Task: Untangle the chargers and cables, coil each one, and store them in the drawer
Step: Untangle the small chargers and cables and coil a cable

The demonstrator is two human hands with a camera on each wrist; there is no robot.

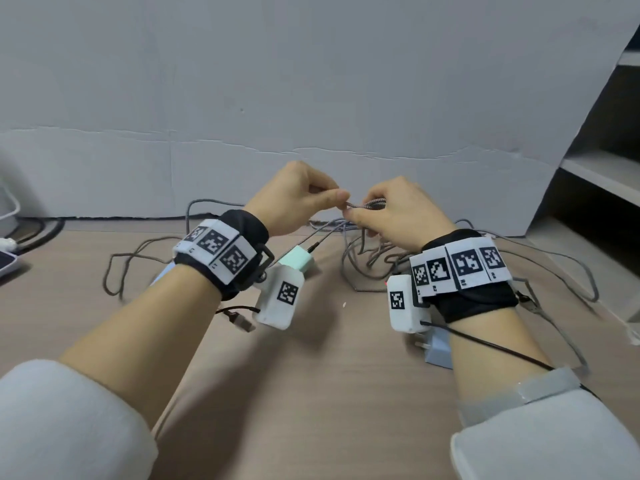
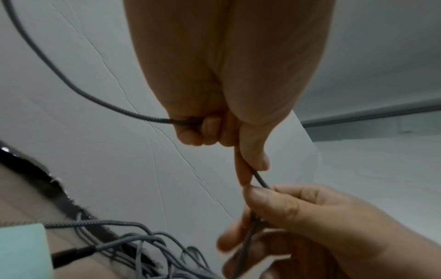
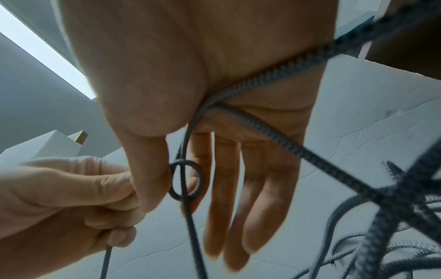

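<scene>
Braided cable [image 1: 367,204] (knotted) pinched between left hand [image 1: 294,195], right hand [image 1: 398,213].

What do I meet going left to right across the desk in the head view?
White power strip → left hand pinching the grey braided cable → mint-green charger cube → right hand holding that cable's loops → pale blue wall plug → grey shelving.

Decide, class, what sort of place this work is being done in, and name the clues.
Probably a home or office desk corner. A wood-grain desktop meets a plain grey wall, shelves stand to the right, and braided cables with a mint charger lie spread under the hands.
</scene>
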